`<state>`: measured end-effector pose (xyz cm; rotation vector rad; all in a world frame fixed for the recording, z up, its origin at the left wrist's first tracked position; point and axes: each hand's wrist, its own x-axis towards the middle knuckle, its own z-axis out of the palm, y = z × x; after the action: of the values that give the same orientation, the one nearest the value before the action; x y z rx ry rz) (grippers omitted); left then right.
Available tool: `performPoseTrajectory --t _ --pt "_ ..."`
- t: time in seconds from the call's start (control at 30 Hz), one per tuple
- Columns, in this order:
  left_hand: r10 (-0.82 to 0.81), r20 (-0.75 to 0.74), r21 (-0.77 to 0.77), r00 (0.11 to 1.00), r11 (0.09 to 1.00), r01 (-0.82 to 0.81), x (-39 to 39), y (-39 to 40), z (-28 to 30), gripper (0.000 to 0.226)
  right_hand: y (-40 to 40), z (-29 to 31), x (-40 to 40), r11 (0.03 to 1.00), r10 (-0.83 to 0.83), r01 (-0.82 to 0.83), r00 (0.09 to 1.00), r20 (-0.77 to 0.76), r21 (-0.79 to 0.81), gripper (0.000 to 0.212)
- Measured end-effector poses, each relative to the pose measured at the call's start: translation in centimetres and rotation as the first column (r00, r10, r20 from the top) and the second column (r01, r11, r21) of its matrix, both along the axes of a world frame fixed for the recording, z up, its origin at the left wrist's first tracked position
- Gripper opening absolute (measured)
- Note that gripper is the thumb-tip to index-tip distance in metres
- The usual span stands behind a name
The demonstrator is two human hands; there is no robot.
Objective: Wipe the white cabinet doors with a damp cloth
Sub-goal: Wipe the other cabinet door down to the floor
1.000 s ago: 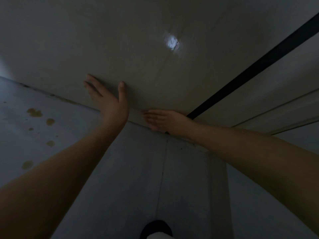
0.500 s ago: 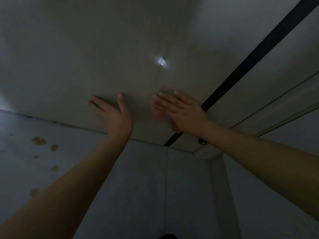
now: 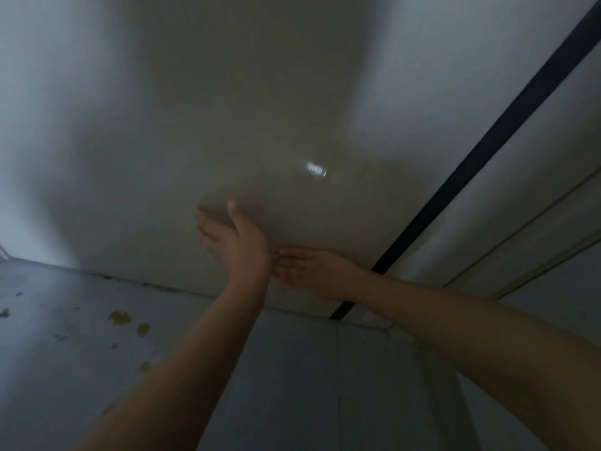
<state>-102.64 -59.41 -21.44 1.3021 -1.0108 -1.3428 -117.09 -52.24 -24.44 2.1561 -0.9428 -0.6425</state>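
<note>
With both hands flat, left [image 3: 239, 242] and right [image 3: 309, 268] holding no cloth I see, the door [image 3: 260, 109] risks smears.

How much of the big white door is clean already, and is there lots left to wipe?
Done: hard to say; the dim white cabinet door shows no clear wiped patch. In hand: the left hand lies with straight fingers on the door's lower part, and the right hand is beside it; no cloth is visible. Left: probably the rest of this door and the panel right of the dark gap.
</note>
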Motion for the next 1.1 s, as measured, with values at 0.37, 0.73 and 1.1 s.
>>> performPoseTrajectory --t 0.37,0.73,1.1 --pt "0.071 -0.04 -0.069 0.997 0.995 -0.074 2.1 -2.4 8.9 0.065 -2.9 17.3 2.0 0.6 -0.006 0.35 0.901 0.434 -0.719 0.063" --pt "0.061 -0.092 -0.231 0.994 0.969 -0.081 1.4 -1.4 15.9 0.068 -2.8 15.7 3.9 0.881 -0.223 0.299 0.946 0.235 -0.367 0.057" --pt "0.138 -0.032 -0.369 0.99 0.919 -0.141 1.9 -4.2 17.9 0.068 -5.6 25.4 4.8 0.622 -0.03 0.247 0.956 0.292 -0.743 0.051"
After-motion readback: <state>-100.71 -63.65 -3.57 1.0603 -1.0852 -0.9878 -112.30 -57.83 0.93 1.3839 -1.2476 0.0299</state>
